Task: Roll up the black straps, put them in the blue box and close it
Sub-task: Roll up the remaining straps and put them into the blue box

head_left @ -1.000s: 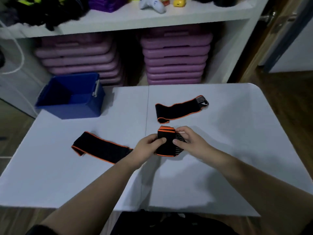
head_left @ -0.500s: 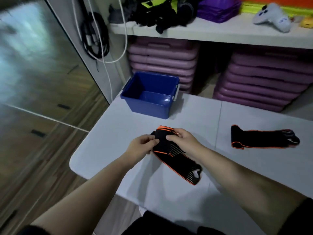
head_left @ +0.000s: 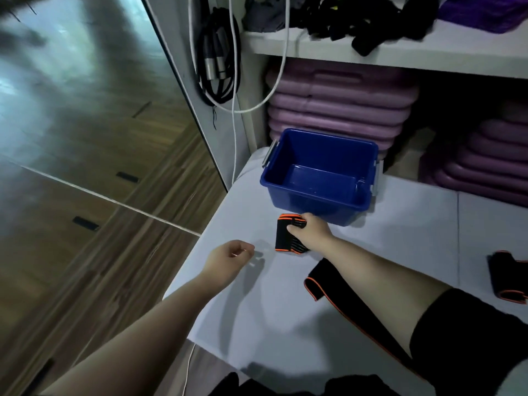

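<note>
Half a second ago both my hands were on the rolled strap; now my left hand has let go and only my right hand has it. My head has turned too, so the blue box sits near the middle of the frame, bigger than before.

My right hand grips the rolled strap — fingers wrapped over its top, the roll just below the front wall of the blue box and very close to it. I cannot tell if the roll touches the table or is a bit above it. The roll is black with orange edges.

My left hand hangs over the table at the lower left of the roll, fingers loosely curled, holding nothing.

The blue box is open with no lid on it, and I see nothing inside. It stands at the far left corner of the table, with grey clips on its two short sides.

A second black strap lies flat on the table under my right arm — partly hidden by it. A third strap lies at the right edge of the frame, cut off by it.

Behind the box are stacked purple mats under a white shelf.
</note>
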